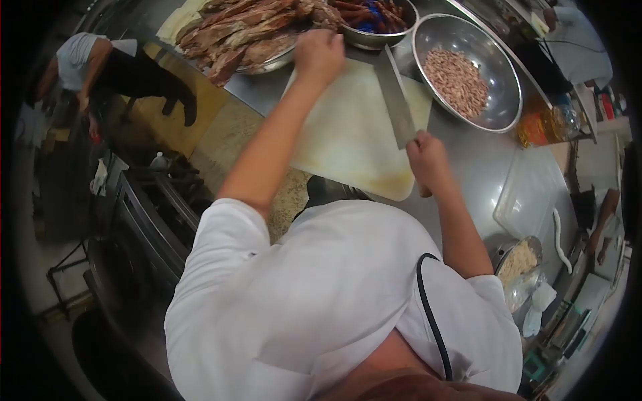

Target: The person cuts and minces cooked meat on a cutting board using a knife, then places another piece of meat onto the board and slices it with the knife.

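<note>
My right hand is closed around the handle of a broad-bladed kitchen knife. The blade points away from me over the right part of a white cutting board. Beyond the board's far left corner, my left hand is closed at the edge of a heap of brown cooked meat strips. Its fingertips are turned away, so whatever they hold is hidden. Part of a metal tray shows under the meat.
A steel bowl of chopped meat stands right of the board. Behind, a metal bowl holds dark reddish pieces. An oil bottle and a clear lid-like sheet lie further right. Another person bends at far left.
</note>
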Action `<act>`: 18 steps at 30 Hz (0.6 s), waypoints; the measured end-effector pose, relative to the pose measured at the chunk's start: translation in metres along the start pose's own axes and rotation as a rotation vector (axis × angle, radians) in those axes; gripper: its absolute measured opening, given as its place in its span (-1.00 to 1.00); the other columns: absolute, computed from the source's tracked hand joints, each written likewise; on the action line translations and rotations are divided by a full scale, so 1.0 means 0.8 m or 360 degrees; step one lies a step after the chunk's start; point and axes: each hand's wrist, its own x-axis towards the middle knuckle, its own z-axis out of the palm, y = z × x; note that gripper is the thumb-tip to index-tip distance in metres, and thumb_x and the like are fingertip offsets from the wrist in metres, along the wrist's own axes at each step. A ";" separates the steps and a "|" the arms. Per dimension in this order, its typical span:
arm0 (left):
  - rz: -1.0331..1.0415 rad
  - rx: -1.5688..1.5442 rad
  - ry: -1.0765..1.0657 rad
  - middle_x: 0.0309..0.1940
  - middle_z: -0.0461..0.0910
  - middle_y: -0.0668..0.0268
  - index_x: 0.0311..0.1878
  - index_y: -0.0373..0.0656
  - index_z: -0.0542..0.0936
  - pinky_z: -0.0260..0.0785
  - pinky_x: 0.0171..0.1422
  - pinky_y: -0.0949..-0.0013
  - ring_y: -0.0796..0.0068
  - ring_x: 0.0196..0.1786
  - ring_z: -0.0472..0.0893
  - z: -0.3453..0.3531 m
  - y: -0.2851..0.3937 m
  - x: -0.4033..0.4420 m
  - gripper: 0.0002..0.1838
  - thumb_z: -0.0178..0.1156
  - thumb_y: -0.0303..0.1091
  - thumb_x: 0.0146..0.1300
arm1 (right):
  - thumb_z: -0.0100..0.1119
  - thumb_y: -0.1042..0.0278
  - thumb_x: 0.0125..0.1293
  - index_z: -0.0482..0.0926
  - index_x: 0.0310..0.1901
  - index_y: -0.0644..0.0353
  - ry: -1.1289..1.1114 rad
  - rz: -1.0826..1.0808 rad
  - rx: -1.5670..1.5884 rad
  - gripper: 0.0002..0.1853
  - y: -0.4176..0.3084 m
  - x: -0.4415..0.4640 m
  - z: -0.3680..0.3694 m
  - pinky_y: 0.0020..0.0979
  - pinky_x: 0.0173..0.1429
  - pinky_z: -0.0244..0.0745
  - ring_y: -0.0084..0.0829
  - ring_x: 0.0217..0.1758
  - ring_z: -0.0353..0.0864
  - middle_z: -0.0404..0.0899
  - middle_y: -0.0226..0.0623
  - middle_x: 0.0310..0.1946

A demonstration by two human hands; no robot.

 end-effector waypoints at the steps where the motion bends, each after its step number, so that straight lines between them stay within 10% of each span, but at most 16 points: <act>1: 0.0124 0.0142 0.0106 -0.12 0.71 0.06 -0.20 -0.18 0.72 0.44 0.15 -0.12 -0.08 0.02 0.62 -0.018 -0.032 -0.002 -0.71 0.21 -0.14 0.32 | 0.13 0.29 0.34 0.54 -0.24 0.39 -0.0013 -0.0018 0.0003 -0.75 0.001 -0.002 0.011 0.05 -0.04 0.52 0.25 -0.18 0.66 0.64 0.25 -0.31; 8: -0.0007 0.1200 0.0016 0.40 0.45 0.09 0.40 -0.01 0.52 0.23 0.53 -0.11 0.00 0.48 0.35 -0.140 -0.162 0.057 -0.39 0.25 -0.28 0.22 | 0.15 0.29 0.38 0.52 -0.16 0.39 -0.0241 0.0029 -0.0258 -0.74 -0.004 0.003 0.030 0.08 0.03 0.55 0.25 -0.10 0.67 0.66 0.25 -0.29; 18: -0.0270 0.1083 -0.0745 0.33 0.55 0.18 0.30 -0.04 0.50 0.26 0.43 -0.28 0.03 0.42 0.47 -0.166 -0.217 0.137 -0.49 0.21 -0.29 0.25 | 0.14 0.31 0.35 0.50 -0.17 0.35 -0.0202 0.0073 -0.0245 -0.77 -0.013 0.001 0.027 0.07 0.03 0.54 0.24 -0.12 0.66 0.65 0.22 -0.31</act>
